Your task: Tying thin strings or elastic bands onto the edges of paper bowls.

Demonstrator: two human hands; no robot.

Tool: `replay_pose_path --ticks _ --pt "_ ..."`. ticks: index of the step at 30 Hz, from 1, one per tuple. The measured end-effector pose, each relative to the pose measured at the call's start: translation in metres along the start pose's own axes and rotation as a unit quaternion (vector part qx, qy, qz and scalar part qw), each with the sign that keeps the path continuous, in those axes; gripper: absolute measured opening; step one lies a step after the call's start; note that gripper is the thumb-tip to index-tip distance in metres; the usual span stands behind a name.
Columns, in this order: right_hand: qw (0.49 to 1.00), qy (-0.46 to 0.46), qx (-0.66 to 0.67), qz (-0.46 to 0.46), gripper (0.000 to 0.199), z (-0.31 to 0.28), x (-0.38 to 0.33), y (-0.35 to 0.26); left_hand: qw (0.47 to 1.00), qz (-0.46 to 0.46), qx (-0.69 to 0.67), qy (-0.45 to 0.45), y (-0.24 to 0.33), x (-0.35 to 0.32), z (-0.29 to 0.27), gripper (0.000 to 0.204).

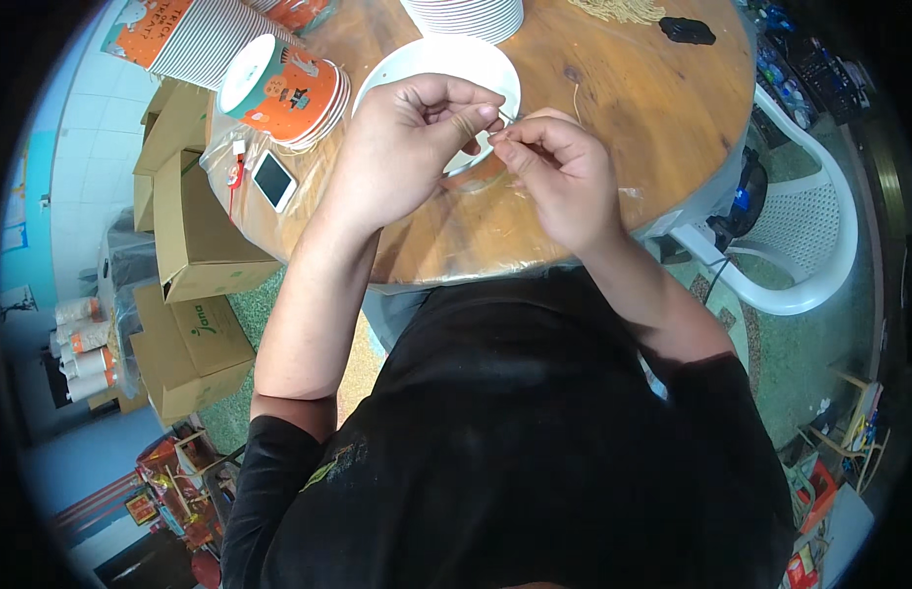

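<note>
My left hand [402,147] and my right hand [564,177] meet over the table, fingertips close together. Both are closed in a pinch on a thin pale string [506,119]; most of it is hidden by the fingers. Directly beneath them is a white round tub [377,77], partly covered by my left hand. A loose strand [576,98] lies on the wood to the right of the tub. At the far edge lies a bundle of beige strings [618,10], with a small black object [687,31] beside it.
Stacked orange-and-teal paper buckets [304,93] stand on the left of the round wooden table [662,128], near a white phone-like device [274,182]. More stacked white tubs [464,18] are at the back. Cardboard boxes [206,236] stand left; a white plastic chair [819,226] is right.
</note>
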State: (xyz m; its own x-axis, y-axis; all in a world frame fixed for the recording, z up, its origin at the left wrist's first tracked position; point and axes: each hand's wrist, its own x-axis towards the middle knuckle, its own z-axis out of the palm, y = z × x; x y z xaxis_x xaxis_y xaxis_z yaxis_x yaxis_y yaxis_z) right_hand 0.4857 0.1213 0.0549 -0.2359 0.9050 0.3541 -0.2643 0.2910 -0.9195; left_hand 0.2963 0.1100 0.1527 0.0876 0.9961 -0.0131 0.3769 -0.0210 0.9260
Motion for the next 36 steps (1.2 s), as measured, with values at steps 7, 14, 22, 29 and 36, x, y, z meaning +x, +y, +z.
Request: replay_pose_path --ticks 7,14,22,29,36 --pt "0.987 -0.024 -0.002 0.16 0.016 -0.006 0.009 -0.02 0.999 0.029 -0.043 -0.005 -0.005 -0.002 0.0 0.018" --pt "0.977 -0.044 -0.054 0.203 0.022 -0.007 0.017 -0.041 0.983 0.098 -0.129 -0.083 -0.011 -0.002 -0.017 0.023" --pt "0.979 -0.054 -0.08 0.178 0.021 -0.011 0.019 -0.033 0.992 -0.002 0.004 -0.124 -0.001 -0.007 -0.013 0.031" --pt "0.98 -0.055 -0.163 0.101 0.022 -0.011 0.018 -0.032 0.993 -0.027 0.031 -0.114 -0.005 -0.001 -0.014 0.015" --pt "0.988 0.02 -0.154 0.016 0.032 -0.012 0.01 -0.017 0.991 -0.008 0.094 -0.09 -0.006 -0.001 -0.009 0.011"
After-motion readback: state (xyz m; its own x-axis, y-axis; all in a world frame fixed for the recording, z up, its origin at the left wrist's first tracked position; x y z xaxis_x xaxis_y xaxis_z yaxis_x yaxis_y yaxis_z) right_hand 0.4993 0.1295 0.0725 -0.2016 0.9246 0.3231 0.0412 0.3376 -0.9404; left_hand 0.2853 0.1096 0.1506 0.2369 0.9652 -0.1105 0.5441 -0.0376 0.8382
